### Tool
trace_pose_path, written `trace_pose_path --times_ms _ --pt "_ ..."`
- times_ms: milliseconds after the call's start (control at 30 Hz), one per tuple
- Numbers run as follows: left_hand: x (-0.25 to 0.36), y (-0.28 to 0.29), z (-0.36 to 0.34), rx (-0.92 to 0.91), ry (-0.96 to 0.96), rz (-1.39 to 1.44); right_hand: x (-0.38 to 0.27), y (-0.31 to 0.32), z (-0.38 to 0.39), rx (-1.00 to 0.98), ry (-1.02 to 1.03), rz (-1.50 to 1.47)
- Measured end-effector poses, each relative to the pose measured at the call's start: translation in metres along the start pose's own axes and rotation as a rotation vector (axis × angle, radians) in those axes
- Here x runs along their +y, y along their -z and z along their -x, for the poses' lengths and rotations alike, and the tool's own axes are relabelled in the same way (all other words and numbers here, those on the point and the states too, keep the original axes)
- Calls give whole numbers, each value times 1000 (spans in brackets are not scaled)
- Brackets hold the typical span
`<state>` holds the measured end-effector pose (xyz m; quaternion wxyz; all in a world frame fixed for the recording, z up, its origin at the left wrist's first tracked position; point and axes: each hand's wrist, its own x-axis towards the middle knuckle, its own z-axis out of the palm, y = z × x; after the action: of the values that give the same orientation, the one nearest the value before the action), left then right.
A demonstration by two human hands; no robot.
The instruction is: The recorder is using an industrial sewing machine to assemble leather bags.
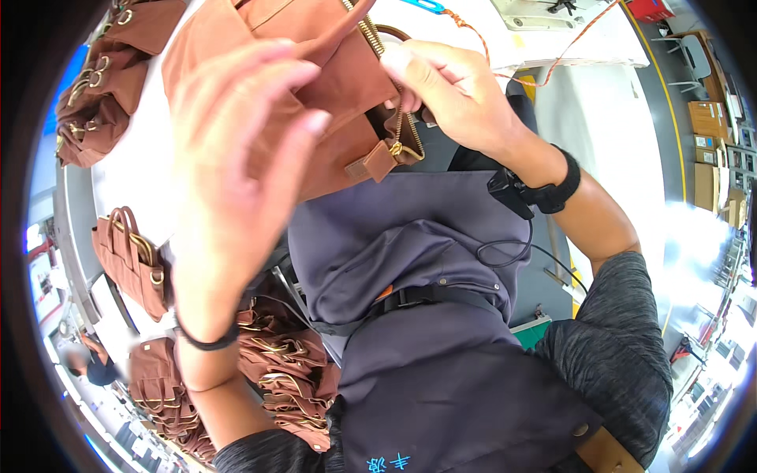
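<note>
A tan-brown bag (347, 102) lies at the top of the view, with a brass zipper running down to a slider (396, 150) beside a small tab (367, 167). My left hand (236, 158) is blurred, raised over the bag’s left part with its fingers curved and apart. My right hand (453, 94) pinches the bag’s zipper edge, its fingertips partly hidden. A black strapped device (512, 193) with a cable is on my right wrist. My grey apron (418, 378) fills the lower middle.
Brown bags are piled upper left (102, 94) and lower left (276, 370); another (130, 268) stands on the white table (134, 189). A blue tool (422, 6) with orange cord lies above. Another person (98, 363) is far left; a chair (694, 63) and cartons (706, 118) are right.
</note>
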<state>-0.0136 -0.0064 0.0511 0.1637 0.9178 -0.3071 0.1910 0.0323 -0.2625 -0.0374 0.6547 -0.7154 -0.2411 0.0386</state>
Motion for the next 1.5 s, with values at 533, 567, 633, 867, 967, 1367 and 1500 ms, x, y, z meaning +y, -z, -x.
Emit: trace_pose_path --times_ms 533,567,633,867,967,1367,1500 --pt "24 -41 5 419 -118 -181 -35 -48 7 98 -370 -751" --pt "23 -40 5 405 -130 -190 -36 -48 7 101 -367 -696" --pt "22 -40 6 376 -138 -213 -36 -46 10 68 -392 -587" --pt "17 -48 9 406 -150 -197 -27 -50 7 103 -152 -427" --pt "16 -50 8 435 -164 -151 -28 -48 7 49 -273 -604" --pt "14 -50 12 399 -159 -199 -23 -51 5 47 -166 -652" --pt "26 -19 7 116 -87 -35 -21 -56 7 73 -148 -783"
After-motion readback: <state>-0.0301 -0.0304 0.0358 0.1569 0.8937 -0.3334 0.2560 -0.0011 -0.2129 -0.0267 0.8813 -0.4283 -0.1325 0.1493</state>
